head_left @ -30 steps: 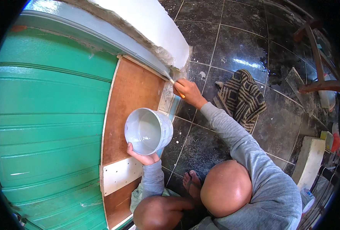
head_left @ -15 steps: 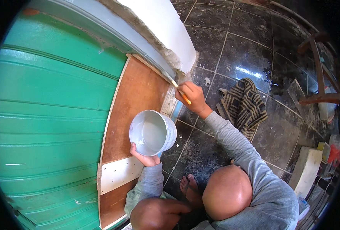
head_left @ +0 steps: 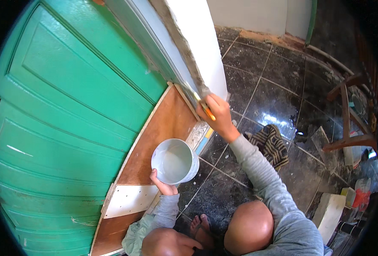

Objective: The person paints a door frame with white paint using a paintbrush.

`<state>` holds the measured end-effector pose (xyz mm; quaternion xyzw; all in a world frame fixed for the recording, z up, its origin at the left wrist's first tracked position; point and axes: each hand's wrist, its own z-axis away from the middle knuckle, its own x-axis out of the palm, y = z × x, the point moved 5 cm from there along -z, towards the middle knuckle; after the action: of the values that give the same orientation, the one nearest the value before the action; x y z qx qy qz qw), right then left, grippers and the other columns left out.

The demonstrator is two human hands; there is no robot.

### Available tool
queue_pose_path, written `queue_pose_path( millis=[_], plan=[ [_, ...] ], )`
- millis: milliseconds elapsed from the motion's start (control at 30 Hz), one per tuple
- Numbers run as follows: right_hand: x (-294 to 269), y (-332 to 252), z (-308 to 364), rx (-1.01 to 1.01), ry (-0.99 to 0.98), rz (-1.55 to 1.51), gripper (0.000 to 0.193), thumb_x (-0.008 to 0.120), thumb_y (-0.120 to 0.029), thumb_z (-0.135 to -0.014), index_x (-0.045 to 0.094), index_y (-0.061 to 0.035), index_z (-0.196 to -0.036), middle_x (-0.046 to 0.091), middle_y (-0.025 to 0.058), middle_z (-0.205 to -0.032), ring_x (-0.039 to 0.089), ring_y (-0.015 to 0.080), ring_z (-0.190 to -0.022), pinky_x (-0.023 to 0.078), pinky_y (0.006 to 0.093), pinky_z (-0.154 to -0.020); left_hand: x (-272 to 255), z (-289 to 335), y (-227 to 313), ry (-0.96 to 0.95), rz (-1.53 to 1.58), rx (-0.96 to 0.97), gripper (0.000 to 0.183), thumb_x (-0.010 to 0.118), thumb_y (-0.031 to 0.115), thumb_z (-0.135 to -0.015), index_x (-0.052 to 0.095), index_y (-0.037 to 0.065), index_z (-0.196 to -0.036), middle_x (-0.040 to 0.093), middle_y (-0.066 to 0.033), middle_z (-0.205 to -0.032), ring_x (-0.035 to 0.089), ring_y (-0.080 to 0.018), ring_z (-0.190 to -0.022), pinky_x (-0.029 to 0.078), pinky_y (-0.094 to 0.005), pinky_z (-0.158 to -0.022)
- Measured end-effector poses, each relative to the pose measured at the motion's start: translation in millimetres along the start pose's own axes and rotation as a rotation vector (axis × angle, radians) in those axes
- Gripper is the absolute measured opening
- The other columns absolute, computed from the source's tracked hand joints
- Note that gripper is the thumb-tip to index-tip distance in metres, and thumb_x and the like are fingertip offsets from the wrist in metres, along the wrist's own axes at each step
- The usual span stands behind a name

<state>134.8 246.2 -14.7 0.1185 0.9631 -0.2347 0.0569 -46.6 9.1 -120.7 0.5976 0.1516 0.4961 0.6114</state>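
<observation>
My left hand (head_left: pixel 164 185) grips the lower side of a white plastic tub (head_left: pixel 194 164), thumb on the outside. The tub is tilted toward me, with pale liquid in its bottom. My right hand (head_left: pixel 216 113) is closed around a paintbrush (head_left: pixel 209 112) with an orange and white handle. Its bristle end points up and left, against or very near the grey door frame (head_left: pixel 172 59); contact is hard to make out. Right beside the brush is the rough edge of a white wall (head_left: pixel 206 47).
On the left stands a green panelled door (head_left: pixel 69 106), with a brown board (head_left: pixel 155 123) along its lower part. A patterned cloth (head_left: pixel 272 147) lies on the dark tiled floor (head_left: pixel 236 170). Wooden furniture legs (head_left: pixel 346 115) and a pale block (head_left: pixel 329 215) are at the right.
The view has tilted up, showing more of the frame and far wall. My right hand and the brush have moved higher along the frame. The tub stays in my left hand.
</observation>
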Motion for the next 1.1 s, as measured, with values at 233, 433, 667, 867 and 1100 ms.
queue_pose_path(
  millis=[233, 433, 667, 867, 1100],
  plan=[
    [-42, -72, -133, -0.181, 0.289, -0.181, 0.018, 0.072, 0.0, -0.071, 0.055, -0.0048, -0.075, 0.054, 0.0099, -0.067, 0.056, 0.0265, -0.056, 0.045, 0.0331, -0.052, -4, -3, -3, -0.038, -0.005, -0.037, 0.065, 0.048, 0.055, -0.086, 0.05, 0.009, -0.132, 0.055, -0.01, -0.129, 0.053, -0.0277, -0.117, 0.042, -0.0411, -0.097],
    [-21, -25, -85, -0.004, 0.039, -0.091, 0.018, 0.072, -0.002, -0.072, 0.055, -0.0031, -0.077, 0.054, 0.0114, -0.068, 0.057, 0.0262, -0.058, 0.045, 0.0338, -0.054, -1, -6, -9, -0.036, 0.011, -0.07, 0.065, 0.048, 0.055, -0.086, 0.051, 0.009, -0.131, 0.058, -0.0092, -0.125, 0.056, -0.0259, -0.113, 0.046, -0.0394, -0.093],
    [-68, -65, -70, 0.457, -0.408, -0.396, 0.013, 0.072, -0.009, -0.072, 0.063, -0.0016, -0.077, 0.064, 0.0114, -0.068, 0.065, 0.021, -0.061, 0.051, 0.0299, -0.061, 22, -3, -5, -0.088, -0.049, -0.202, 0.064, 0.051, 0.057, -0.084, 0.053, 0.01, -0.127, 0.061, -0.0072, -0.12, 0.06, -0.0217, -0.107, 0.049, -0.0349, -0.088],
    [-35, -104, -72, 0.034, -1.095, -0.207, 0.016, 0.073, -0.015, -0.069, 0.068, -0.0037, -0.08, 0.067, 0.0128, -0.071, 0.067, 0.0309, -0.067, 0.053, 0.0357, -0.064, 65, 0, 0, -0.262, -0.032, -0.242, 0.059, 0.049, 0.054, -0.087, 0.054, 0.01, -0.126, 0.061, -0.0077, -0.121, 0.059, -0.0223, -0.109, 0.049, -0.038, -0.091],
    [-30, -95, -68, -0.041, -1.242, 0.005, 0.019, 0.075, -0.021, -0.068, 0.07, -0.0085, -0.081, 0.068, 0.0131, -0.072, 0.066, 0.0334, -0.069, 0.053, 0.04, -0.063, 85, -5, -9, -0.342, -0.051, -0.222, 0.06, 0.049, 0.054, -0.089, 0.053, 0.008, -0.127, 0.06, -0.0081, -0.123, 0.058, -0.0219, -0.112, 0.046, -0.0368, -0.096]
  ],
)
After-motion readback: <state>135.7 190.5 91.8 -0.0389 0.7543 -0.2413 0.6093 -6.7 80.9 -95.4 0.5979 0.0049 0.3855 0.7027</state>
